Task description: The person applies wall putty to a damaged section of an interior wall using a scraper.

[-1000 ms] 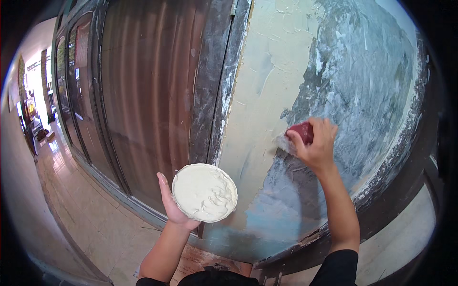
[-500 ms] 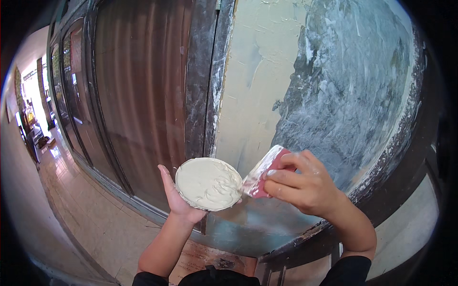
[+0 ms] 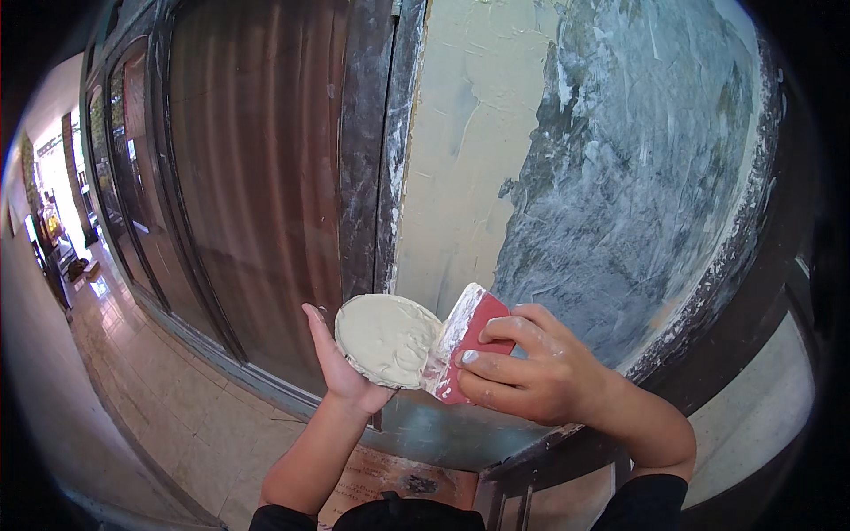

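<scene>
My left hand (image 3: 338, 367) holds up a round plate (image 3: 387, 341) heaped with pale cream putty, gripping it from behind at its left edge. A red flat scraper (image 3: 467, 341), its blade smeared with putty, is gripped in my right hand (image 3: 531, 372); the blade edge rests against the plate's right rim. Both are raised in front of a wall panel (image 3: 620, 195) that is partly coated in cream putty on the left and bare grey, streaked with white, on the right.
A dark vertical frame post (image 3: 367, 150) splashed with putty separates the panel from a brown ribbed shutter (image 3: 257, 177) on the left. Tiled floor (image 3: 168, 398) runs off to the lower left. A dark curved frame (image 3: 744, 265) edges the panel at right.
My right hand has left the grey wall area and come down left with the scraper to the plate's rim. The plate has stayed roughly in place.
</scene>
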`<state>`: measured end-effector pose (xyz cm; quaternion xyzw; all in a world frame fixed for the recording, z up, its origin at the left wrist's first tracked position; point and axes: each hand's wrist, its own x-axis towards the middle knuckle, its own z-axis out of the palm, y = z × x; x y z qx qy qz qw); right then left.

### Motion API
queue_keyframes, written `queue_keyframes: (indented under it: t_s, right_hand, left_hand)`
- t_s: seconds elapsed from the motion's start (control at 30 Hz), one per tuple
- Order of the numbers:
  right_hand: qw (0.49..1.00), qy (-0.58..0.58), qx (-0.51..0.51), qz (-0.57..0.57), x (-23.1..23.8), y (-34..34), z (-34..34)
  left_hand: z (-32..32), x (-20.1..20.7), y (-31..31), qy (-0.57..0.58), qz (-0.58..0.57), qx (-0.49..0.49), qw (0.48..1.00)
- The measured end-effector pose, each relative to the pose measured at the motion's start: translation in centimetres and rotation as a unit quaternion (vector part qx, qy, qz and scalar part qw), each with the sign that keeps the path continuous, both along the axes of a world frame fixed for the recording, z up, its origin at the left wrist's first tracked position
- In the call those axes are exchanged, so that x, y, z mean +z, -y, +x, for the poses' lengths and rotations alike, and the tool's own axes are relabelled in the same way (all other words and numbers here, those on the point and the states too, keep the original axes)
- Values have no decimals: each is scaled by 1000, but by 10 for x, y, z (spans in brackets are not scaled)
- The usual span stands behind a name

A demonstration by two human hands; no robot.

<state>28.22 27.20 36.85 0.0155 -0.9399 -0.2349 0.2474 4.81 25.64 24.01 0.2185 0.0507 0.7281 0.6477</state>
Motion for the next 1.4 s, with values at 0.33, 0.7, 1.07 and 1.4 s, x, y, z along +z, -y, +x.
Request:
queue_keyframes:
  t_s: [0.33, 0.7, 1.07, 1.4]
  right_hand:
    - [999, -28, -17, -10, -5, -2, -4]
    - [988, -118, -97, -22, -9, -24, 19]
    - [920, -335, -166, -116, 56, -93, 38]
    - [902, -358, -241, -33, 76, -153, 30]
  left_hand:
    - [9, 2, 1, -9, -17, 23, 1000]
    - [25, 0, -10, 22, -3, 8, 1000]
    - [47, 29, -42, 20, 30, -83, 996]
    - [37, 25, -48, 7, 56, -64, 996]
